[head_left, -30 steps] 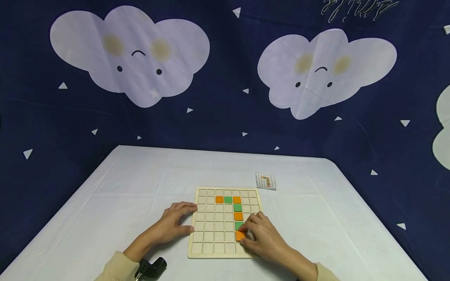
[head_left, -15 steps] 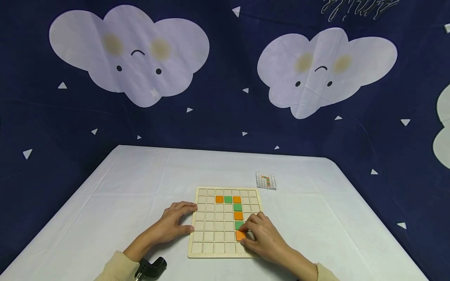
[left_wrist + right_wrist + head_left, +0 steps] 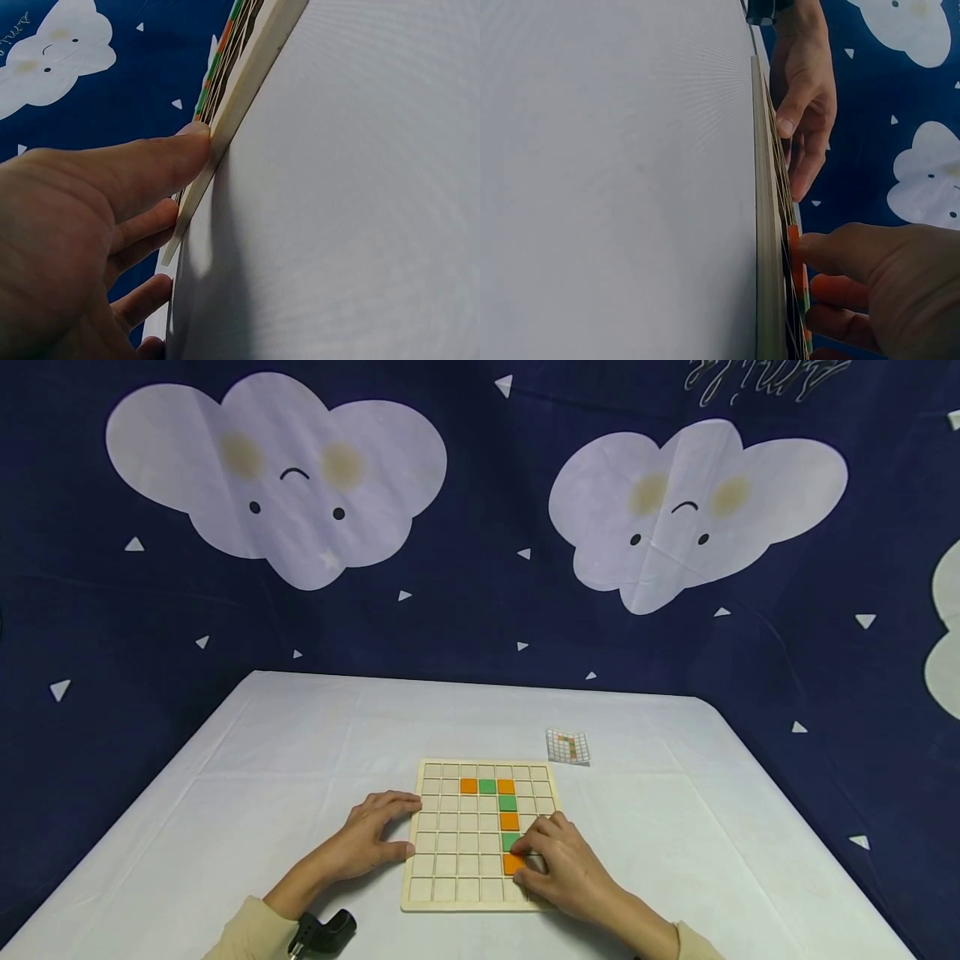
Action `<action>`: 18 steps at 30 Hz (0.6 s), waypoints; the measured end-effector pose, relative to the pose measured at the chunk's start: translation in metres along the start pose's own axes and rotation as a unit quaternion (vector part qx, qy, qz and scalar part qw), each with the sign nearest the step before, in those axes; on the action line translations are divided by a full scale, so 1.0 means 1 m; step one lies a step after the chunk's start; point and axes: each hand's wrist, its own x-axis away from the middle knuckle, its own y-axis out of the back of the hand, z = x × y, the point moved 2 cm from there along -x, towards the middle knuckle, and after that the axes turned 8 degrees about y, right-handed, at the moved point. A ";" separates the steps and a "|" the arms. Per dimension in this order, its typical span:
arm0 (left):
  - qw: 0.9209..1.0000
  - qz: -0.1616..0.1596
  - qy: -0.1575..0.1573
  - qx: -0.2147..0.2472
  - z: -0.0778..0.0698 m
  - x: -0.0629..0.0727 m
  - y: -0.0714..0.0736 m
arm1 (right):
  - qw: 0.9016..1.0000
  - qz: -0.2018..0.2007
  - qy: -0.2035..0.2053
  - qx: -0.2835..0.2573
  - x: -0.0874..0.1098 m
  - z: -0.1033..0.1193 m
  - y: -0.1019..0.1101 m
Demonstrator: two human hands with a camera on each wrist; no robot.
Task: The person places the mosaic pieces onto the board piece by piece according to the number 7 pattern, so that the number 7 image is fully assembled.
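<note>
A pale wooden grid board (image 3: 457,889) lies on the white table. My right hand (image 3: 562,864) pinches an orange tile (image 3: 513,864) low in a column of tiles, its thumb at the near edge and its fingertips by the green tile (image 3: 510,841) just beyond. In the right wrist view, the thumb touches the side of the orange tile (image 3: 793,247); whether it is fully seated cannot be told. My left hand (image 3: 367,835) rests with thumb and extended fingers along the board's left edge, as the left wrist view confirms where the thumb meets the wooden rim (image 3: 229,124).
Alternating orange and green tiles form a row with a column running down from its right end. A small printed pattern card (image 3: 567,747) lies past the board's far right corner. A black device (image 3: 326,933) sits at the left wrist. A dark cloud-print cloth (image 3: 480,610) hangs behind.
</note>
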 end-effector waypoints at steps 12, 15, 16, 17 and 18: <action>1.000 -0.006 0.000 -0.007 0.000 -0.001 0.000 | 0.999 -0.008 -0.037 0.001 -0.001 -0.009 0.013; 1.000 -0.009 -0.006 -0.012 0.000 0.000 0.000 | 0.999 -0.011 -0.048 0.000 0.000 -0.013 0.016; 1.000 -0.011 -0.007 -0.010 -0.001 0.000 0.000 | 0.999 -0.013 -0.052 0.001 0.000 -0.015 0.017; 1.000 -0.014 -0.008 -0.011 -0.001 0.001 0.001 | 0.998 -0.015 -0.056 0.003 0.000 -0.016 0.018; 1.000 -0.019 -0.008 -0.013 -0.002 0.001 0.001 | 0.998 -0.016 -0.062 0.004 0.000 -0.018 0.019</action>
